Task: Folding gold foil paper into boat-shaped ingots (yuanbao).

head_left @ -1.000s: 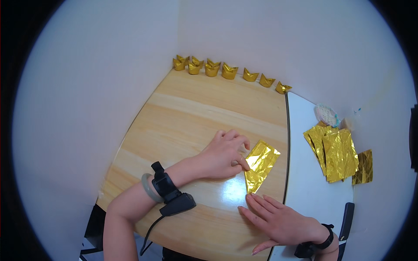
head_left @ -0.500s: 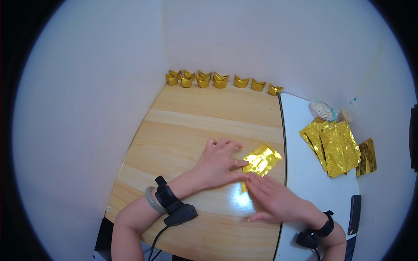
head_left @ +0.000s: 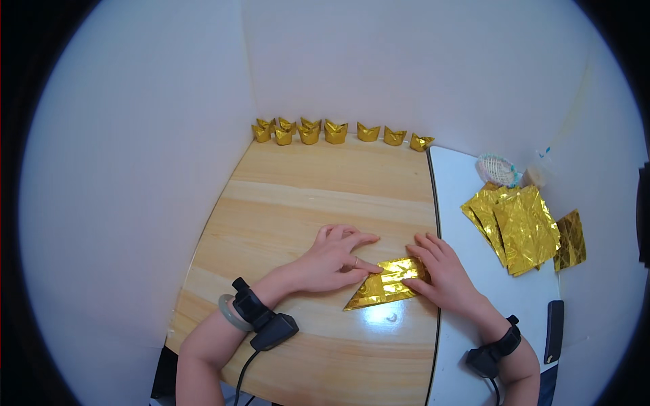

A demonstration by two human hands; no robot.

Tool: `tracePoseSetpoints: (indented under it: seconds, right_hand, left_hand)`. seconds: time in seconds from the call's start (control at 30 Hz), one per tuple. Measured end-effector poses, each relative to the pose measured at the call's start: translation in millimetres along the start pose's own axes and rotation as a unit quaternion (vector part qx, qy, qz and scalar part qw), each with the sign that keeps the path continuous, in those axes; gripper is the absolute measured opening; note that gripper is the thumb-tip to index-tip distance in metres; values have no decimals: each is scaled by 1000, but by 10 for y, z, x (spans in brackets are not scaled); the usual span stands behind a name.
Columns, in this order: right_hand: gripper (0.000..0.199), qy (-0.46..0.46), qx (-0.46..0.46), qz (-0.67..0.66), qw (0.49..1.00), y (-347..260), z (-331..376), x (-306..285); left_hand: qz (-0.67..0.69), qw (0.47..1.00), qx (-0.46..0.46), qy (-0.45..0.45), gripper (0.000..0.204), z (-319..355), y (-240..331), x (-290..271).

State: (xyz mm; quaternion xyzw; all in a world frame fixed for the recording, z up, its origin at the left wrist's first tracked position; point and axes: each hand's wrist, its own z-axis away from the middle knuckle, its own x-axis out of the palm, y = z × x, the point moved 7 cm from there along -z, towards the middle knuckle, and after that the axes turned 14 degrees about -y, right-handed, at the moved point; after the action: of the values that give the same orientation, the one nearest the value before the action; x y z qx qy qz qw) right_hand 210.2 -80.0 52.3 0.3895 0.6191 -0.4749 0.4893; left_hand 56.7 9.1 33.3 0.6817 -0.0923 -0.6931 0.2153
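Your left hand (head_left: 333, 256) lies flat, fingers spread, thumb tip pressing the gold foil (head_left: 387, 284) on the wooden table (head_left: 305, 196). Your right hand (head_left: 443, 274) presses its fingers flat on the foil's right end; neither hand pinches. The foil, folded to a triangle, lies between them. Folded gold ingots (head_left: 335, 131) line the wall; loose foil sheets (head_left: 518, 227) lie on the white table (head_left: 460, 196).

One head camera looks steeply down from above the desk (head_left: 305, 203), facing forward toward the white wall. It sits close: both forearms enter from the lower edge and the two hands' grip on the foil (head_left: 386, 284) falls just below centre. Fisheye bending curves the desk edges.
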Motion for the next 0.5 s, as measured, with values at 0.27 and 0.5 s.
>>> tracePoseSetpoints:
  seconds: [0.27, 0.5]
  right_hand:
    - [51, -21, 31, -127, 991, 0, -40, -38]
    - [27, 30, 23, -265, 964, -42, -5, -186]
  left_hand:
    - [34, 999, -28, 21, 59, -31, -11, -17]
    - [115, 986, 47, 109, 31, 9, 12, -135]
